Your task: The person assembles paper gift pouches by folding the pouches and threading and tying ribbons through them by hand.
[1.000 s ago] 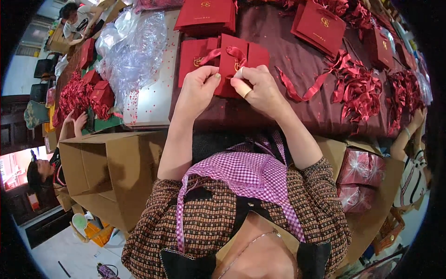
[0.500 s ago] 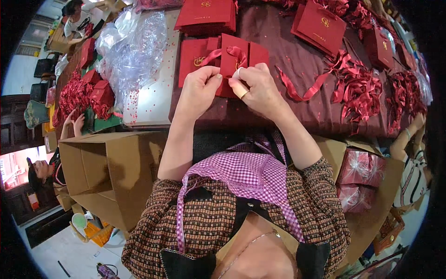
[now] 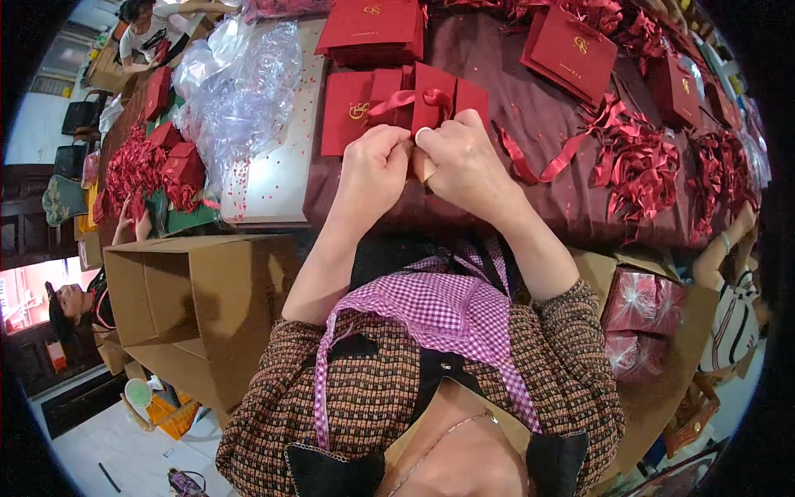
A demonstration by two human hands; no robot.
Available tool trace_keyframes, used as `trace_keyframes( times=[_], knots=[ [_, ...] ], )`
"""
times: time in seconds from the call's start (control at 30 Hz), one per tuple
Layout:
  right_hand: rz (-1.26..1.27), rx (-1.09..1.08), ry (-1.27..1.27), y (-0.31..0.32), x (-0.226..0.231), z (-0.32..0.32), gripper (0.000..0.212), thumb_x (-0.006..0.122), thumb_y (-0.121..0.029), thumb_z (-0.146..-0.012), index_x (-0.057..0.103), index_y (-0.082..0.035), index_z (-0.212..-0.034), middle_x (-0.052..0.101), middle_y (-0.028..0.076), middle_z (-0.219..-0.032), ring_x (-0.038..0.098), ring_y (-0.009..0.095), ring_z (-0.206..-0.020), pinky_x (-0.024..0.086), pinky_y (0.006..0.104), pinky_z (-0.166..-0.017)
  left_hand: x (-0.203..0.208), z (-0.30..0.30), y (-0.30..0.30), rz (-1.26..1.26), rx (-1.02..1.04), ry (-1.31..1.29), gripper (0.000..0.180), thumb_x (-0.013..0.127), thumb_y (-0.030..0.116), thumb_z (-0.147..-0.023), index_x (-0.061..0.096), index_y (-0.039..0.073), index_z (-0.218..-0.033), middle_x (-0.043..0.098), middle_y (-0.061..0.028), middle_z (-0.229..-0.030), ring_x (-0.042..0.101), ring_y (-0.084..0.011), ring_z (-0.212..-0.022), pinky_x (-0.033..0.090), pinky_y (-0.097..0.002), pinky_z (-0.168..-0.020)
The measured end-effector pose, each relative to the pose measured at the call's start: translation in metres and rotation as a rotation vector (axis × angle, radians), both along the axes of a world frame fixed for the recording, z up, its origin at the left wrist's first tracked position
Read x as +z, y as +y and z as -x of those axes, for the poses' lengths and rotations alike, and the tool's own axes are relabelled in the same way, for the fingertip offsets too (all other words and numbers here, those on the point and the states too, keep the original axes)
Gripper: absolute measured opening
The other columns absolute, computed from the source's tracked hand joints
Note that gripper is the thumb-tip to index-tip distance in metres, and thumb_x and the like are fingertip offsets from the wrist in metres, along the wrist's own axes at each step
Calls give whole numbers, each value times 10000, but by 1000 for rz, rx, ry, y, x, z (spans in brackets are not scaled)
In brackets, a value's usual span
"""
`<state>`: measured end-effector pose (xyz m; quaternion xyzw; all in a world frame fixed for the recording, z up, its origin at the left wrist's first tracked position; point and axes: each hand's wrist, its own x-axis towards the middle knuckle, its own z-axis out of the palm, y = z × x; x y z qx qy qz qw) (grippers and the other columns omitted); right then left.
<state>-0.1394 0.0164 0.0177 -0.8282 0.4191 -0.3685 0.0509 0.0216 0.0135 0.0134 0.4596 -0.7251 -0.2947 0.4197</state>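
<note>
A red paper gift bag (image 3: 436,80) lies in front of me with a satin ribbon (image 3: 389,104) looped across its face. Both hands are closed and meet fingertip to fingertip at the bag's near edge. My left hand (image 3: 373,166) pinches at the ribbon's left part. My right hand (image 3: 470,166), wearing a ring, is closed with its thumb bent where the ribbon's other part runs down behind it. The exact grip at the fingertips is hidden. Another flat red bag (image 3: 346,93) lies just left, partly under the first.
Stacked red bags (image 3: 369,33) stand behind; another stack (image 3: 571,54) and a ribbon heap (image 3: 633,161) lie right. Clear plastic wrap (image 3: 240,91) covers the left. Below the table are an open carton (image 3: 224,315) and a carton of wrapped red packs (image 3: 642,306). Other people work at both sides.
Both hands have shifted slightly right, with the left hand lower and nearer the right hand. The bag has moved slightly right, and more of its near part is hidden by the hands.
</note>
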Motion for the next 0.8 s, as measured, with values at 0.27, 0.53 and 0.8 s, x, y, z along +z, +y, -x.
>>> trace_keyframes(
  times=[0.27, 0.53, 0.8],
  knots=[
    [-139, 109, -119, 0, 4, 19, 121, 608, -123, -780, 559, -64, -686, 558, 116, -603, 552, 298, -618, 382, 382, -705, 3, -20, -9, -84, -301, 57, 180, 560, -25, -842, 613, -47, -1013, 559, -131, -857, 578, -232, -817, 462, -293, -729],
    [-303, 208, -7, 10, 21, 36, 195, 678, -234, -795, 597, -67, -738, 600, 97, -680, 589, 258, -702, 393, 372, -781, 15, -16, -3, 32, -371, -62, 104, 541, -83, -765, 523, -59, -864, 480, -111, -791, 519, -235, -764, 435, -295, -700],
    [58, 220, 70, 3, 35, 35, 187, 635, -182, -824, 634, -103, -994, 613, 66, -1037, 542, 262, -1065, 318, 442, -1035, 17, -13, 2, 83, -489, -79, 116, 558, -22, -772, 558, -42, -886, 542, -160, -866, 565, -340, -809, 470, -365, -732]
  ],
)
